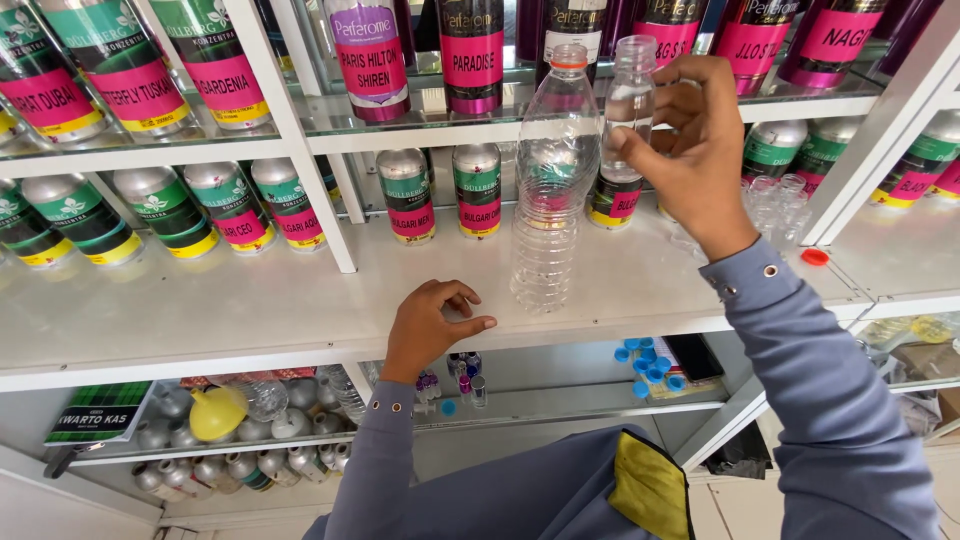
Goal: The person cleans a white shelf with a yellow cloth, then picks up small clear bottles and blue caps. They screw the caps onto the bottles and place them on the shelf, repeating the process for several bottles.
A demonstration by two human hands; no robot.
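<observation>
Bottle (629, 95), small, clear and uncapped, is pinched between the thumb and fingertips of the right hand (695, 150), which holds it upright, raised above the white shelf (250, 300) and level with the glass shelf behind. Nearest the camera, a yellow patch (650, 485) shows on the grey-blue clothing at the bottom edge, and both arms rise from there in grey-blue sleeves. Below the white shelf, a lower shelf holds a yellow funnel (217, 412) among silver canisters, a dark notebook (98, 412) to the left, a few tiny vials (460, 378) in the middle, and a cluster of blue caps (648, 362) next to a dark flat object. The left hand (430, 325) rests on the front edge of the white shelf with its fingers curled loosely and the thumb laid across; it holds nothing. Just beyond it, a taller clear plastic bottle (550, 180) with an orange neck ring stands upright on the shelf, uncapped, close beside the small bottle but whether they touch I cannot tell. To the right, a group of small empty glass bottles (775, 200) stands near the shelf post, and a red cap (815, 257) lies alone on the shelf. Farther back, rows of silver canisters with green and pink labels (230, 205) line the shelf, and dark purple canisters (472, 55) stand on the glass shelf above.
</observation>
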